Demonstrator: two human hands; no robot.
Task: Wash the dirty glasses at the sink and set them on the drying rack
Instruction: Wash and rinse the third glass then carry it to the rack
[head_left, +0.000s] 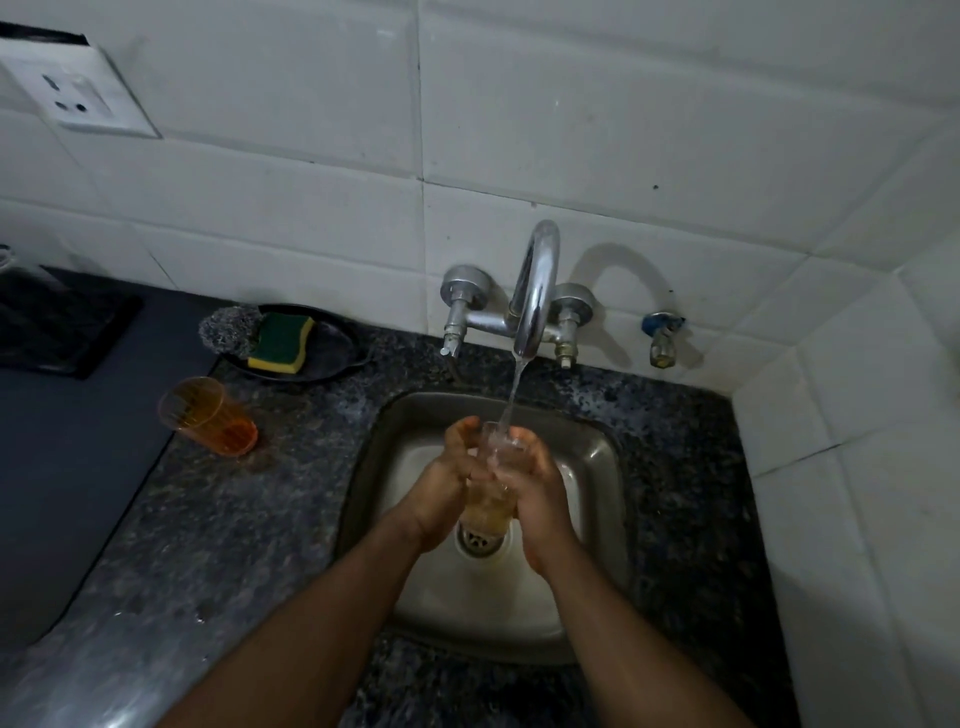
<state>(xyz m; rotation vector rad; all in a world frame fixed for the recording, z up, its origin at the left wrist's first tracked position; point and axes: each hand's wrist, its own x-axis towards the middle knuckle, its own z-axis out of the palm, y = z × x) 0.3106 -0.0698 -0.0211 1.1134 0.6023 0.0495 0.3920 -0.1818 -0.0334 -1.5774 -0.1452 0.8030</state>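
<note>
Two bare forearms reach in from the bottom edge over the speckled granite tabletop (291, 499) and meet above the steel sink (597, 467). Between them is a clear amber-tinted glass (491, 499), held roughly upright over the drain (477, 543) with its mouth under the thin stream falling from the curved chrome tap (535, 291). The left hand (441, 488) wraps its curled fingers round one side of the glass and the right hand (535, 499) wraps the other, so each grip is closed around the glass rather than spread. A second glass, an orange tumbler (208, 415), lies on its side on the tabletop to the left of the sink, well apart from the hands and seemingly not washed yet. Behind it a dark dish (332, 343) holds a green-and-yellow sponge (280, 345) and a steel wool scourer (226, 330). No drying rack shows from here. This looks like the rinsing or rubbing of the first glass. To do it well, I'd say turn the glass in the palms so the water reaches all round, rub the rim and inner wall, and keep it low in the basin, since wet glass slips easily. The sponge may be wanted if residue clings.
</note>
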